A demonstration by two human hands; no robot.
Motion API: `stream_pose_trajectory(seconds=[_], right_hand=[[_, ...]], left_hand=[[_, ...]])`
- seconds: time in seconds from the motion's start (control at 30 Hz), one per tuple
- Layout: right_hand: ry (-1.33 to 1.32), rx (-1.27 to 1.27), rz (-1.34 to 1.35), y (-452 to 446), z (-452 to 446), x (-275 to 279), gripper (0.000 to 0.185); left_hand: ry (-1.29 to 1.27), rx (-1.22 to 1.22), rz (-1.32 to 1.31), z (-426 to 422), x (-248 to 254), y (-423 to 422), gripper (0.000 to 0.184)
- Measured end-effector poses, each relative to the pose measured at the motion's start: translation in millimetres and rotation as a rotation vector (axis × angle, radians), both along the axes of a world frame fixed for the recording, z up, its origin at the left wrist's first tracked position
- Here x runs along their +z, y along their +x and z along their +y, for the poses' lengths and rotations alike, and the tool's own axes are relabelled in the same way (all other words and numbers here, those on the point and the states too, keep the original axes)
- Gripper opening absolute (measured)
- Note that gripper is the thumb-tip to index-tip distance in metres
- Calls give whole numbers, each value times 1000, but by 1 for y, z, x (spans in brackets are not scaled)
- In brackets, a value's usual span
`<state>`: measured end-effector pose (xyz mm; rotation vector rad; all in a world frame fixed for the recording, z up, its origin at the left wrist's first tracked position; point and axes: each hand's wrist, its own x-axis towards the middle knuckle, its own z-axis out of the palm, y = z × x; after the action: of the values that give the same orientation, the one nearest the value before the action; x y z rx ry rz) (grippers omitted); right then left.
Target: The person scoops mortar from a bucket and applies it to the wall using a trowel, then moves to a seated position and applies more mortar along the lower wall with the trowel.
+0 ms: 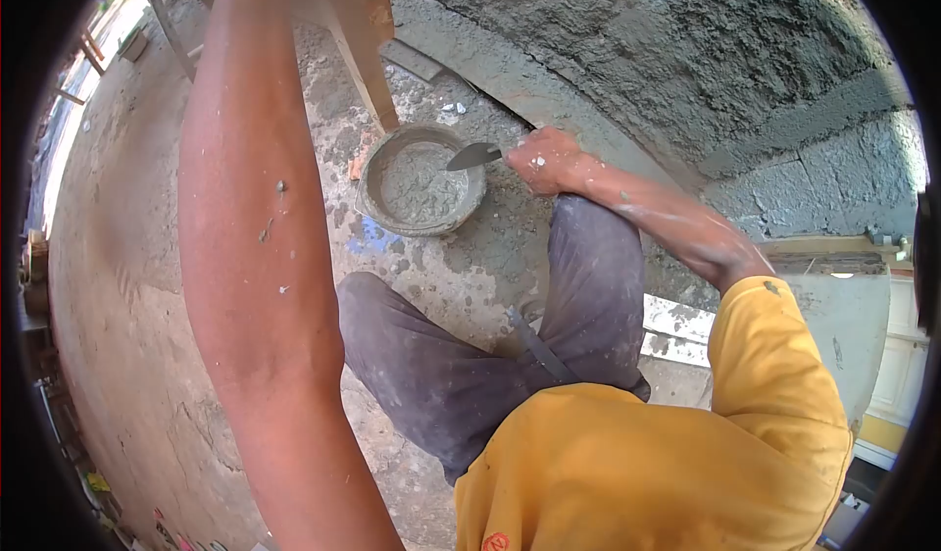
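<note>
My right hand [546, 161] is closed around the handle of a trowel [470, 157] and rests by my right knee. The trowel's dark pointed blade reaches over the right rim of a round bucket [373, 210]. Wet grey mortar [420, 186] lies inside the bucket. My left forearm [257, 188] is raised close to the camera and runs out of the top of the view, so my left hand is hidden. Specks of mortar stick to both arms.
A rough, freshly coated wall [706, 51] rises at the upper right. A wooden post [355, 36] stands just behind the bucket, with a short board [412, 60] beside it. The concrete floor [137, 286] is spattered with mortar. White strips [678, 327] lie right of my knee.
</note>
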<state>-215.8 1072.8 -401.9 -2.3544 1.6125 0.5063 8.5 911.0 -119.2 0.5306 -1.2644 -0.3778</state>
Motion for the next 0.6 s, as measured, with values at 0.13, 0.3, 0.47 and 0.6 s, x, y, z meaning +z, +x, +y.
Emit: stream_pose_trajectory(seconds=[0.13,0.3,0.47,0.6], right_hand=[[-6,-234,-258,12,16,28,29],[-169,-465,-297,-4,3,19,35],[-64,-466,-327,-4,5,30,35],[-66,-428,-328,1,7,27,37]], left_hand=[[24,-4,5,16,-10,16,42],[646,323,181,85,-169,55,57],[1434,200,271,169,-393,60,66],[1531,277,159,185,-400,33,66]])
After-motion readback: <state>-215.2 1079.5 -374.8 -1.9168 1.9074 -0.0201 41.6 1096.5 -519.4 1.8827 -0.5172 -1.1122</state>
